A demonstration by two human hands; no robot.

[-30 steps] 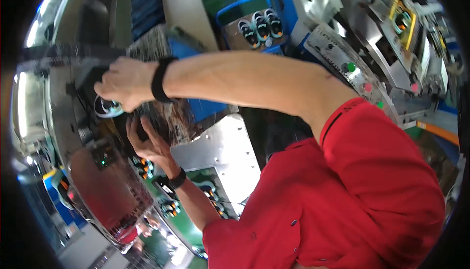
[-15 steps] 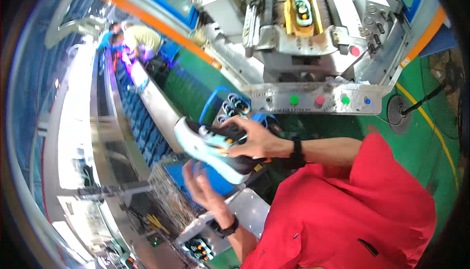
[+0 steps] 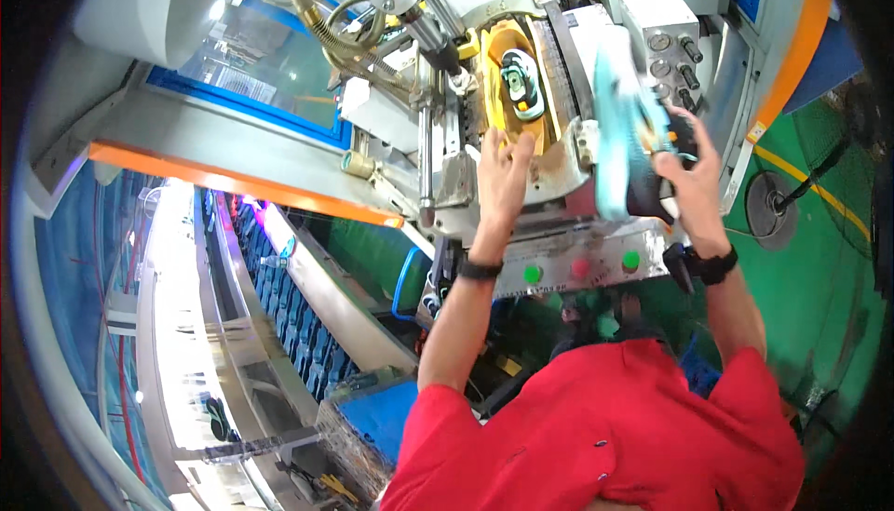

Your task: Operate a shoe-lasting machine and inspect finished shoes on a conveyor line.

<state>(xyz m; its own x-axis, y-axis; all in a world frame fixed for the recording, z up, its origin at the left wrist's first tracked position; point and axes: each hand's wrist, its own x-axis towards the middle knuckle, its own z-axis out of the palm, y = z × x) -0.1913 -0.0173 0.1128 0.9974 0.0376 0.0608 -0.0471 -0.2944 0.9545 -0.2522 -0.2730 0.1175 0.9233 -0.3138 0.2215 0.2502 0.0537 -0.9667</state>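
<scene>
My right hand (image 3: 698, 190) grips a light-blue and black sneaker (image 3: 619, 139), smeared by motion, over the right side of the machine's front. Its sole side faces left and its toe or heel points up; which end cannot be told. My left hand (image 3: 504, 181) is empty, fingers apart, at the near end of a yellow mould (image 3: 494, 92) in the machine. Inside that mould lies another sneaker (image 3: 521, 85), light blue and black, seen from above. Whether my left fingertips touch the mould's edge is unclear.
Green and red buttons line the machine's front panel (image 3: 605, 264). Gauges and knobs (image 3: 687, 73) stand at the right, a metal cylinder (image 3: 424, 27) at the upper left. A conveyor (image 3: 307, 325) runs along the left, near a blue-topped box (image 3: 377, 418). A fan (image 3: 773, 208) stands far right.
Both hands have moved up and right from beside the conveyor to the machine. The sneaker has come along in my right hand and now stands more upright. The view has turned toward the machine.
</scene>
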